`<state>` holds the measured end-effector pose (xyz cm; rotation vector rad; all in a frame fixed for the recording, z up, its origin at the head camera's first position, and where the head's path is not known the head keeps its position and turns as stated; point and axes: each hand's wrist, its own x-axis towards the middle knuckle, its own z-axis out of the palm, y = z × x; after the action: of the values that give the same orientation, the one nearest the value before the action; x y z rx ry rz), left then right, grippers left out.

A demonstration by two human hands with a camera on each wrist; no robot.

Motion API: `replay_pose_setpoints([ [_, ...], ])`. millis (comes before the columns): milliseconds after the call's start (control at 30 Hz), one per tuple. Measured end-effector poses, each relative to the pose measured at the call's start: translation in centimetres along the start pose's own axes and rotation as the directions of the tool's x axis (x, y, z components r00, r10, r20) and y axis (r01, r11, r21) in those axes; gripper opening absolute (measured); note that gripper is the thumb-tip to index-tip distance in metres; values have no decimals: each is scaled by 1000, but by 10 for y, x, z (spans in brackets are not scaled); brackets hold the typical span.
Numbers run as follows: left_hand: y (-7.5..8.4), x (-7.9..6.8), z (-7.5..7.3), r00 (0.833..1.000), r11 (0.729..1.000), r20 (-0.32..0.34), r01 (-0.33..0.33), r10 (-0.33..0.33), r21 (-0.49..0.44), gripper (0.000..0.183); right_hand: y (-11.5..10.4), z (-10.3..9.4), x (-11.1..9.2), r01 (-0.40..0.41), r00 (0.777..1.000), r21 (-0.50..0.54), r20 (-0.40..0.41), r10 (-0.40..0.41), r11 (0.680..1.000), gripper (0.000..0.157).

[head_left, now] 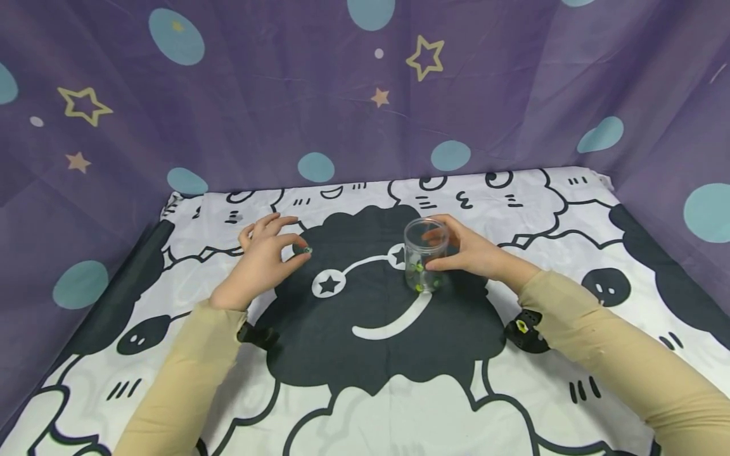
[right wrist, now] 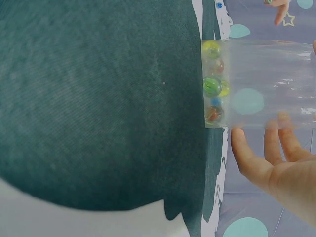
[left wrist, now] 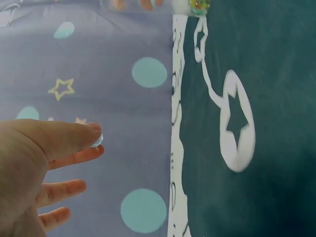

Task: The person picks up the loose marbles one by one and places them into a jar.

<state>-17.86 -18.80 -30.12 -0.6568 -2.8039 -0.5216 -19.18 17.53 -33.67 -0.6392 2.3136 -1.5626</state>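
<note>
My left hand (head_left: pixel 259 256) is raised over the left part of the dark cloud print, pinching a small clear glass marble (left wrist: pixel 97 140) between thumb and index finger. Its other fingers are spread away from the marble. To the right, an upright clear jar (head_left: pixel 424 244) without a lid stands on the dark print. My right hand (head_left: pixel 464 250) grips it from the right side, thumb in front and fingers behind. Several glass marbles (right wrist: pixel 213 86), green, yellow, blue and reddish, lie at the bottom of the jar.
A black and white cartoon cloth (head_left: pixel 388 354) covers the table. Purple curtains (head_left: pixel 256 114) with stars and blue dots rise behind and at both sides. In the right wrist view a small blue ball (right wrist: pixel 219 5) shows beyond the jar. Each wrist wears a dark strapped device (head_left: pixel 527 330).
</note>
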Motion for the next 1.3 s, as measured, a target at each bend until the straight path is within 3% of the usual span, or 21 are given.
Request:
replay_pose_setpoints([
  [733,44,29,8,994,992,-21,-109,108,-67,12,-2,0,0,-14,1000,-10,6,14,1000,76],
  [1300,87,52,21,986,978,16,-163,167,-128,13,-3,0,0,-17,1000,-1,5,17,1000,75],
])
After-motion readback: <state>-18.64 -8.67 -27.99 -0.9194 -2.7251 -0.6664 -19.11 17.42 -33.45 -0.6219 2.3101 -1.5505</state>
